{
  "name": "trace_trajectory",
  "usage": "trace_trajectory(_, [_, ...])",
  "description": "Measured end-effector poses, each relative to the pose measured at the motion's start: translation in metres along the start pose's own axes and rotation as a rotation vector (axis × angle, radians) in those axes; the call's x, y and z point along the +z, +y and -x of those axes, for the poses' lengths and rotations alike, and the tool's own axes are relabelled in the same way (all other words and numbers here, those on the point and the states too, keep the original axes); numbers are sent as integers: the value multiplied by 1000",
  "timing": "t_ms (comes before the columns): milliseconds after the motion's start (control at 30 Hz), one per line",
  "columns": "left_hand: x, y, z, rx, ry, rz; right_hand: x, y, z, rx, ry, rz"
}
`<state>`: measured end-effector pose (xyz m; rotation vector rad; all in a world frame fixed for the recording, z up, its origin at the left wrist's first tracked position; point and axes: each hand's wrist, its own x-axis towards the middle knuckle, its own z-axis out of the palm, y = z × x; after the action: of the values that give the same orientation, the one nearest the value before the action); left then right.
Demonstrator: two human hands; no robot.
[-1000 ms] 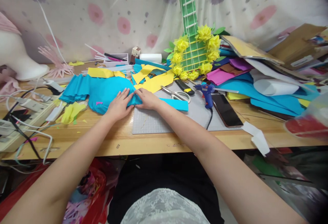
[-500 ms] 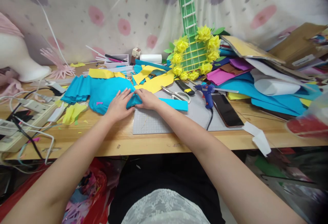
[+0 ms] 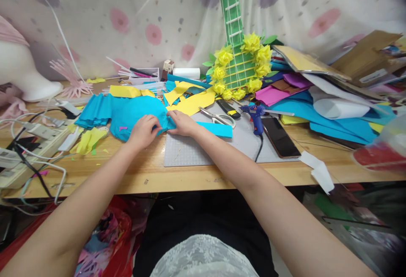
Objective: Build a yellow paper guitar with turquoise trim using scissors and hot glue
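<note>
blue paper bundle (image 3: 133, 112) pinched at its gathered neck

the neck is held between the fingers and thumb of the right hand (image 3: 180, 122), which are nearly closed; the fingers of the left hand (image 3: 145, 132) are curled close to the thumb beside it, though whether paper is gripped there cannot be told. the bundle is laid on the desk (image 3: 152, 175), near the left edge of the smooth gray mat (image 3: 190, 154). its middle is puffed and rounded, its far end fanned into crinkled pleats. a flat blue strip (image 3: 217, 129) is partly covered by the right forearm.
</note>
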<state>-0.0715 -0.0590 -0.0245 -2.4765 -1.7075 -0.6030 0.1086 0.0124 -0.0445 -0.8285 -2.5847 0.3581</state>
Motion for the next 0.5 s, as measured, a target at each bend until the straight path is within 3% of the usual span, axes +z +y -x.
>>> trace_trajectory(267, [-10, -11, -7, -439, 287, -31, -2, 2, 2, 22, 9, -32])
trace_trajectory(333, [-13, -14, -7, -508, 306, -39, -6, 4, 5, 28, 6, -18])
trace_trajectory(400, [-16, -16, -7, -503, 277, -56, -11, 7, 10, 38, 0, 10])
trace_trajectory(500, [-14, -11, -4, -374, 232, -72, -18, 13, 19, 61, -18, 51])
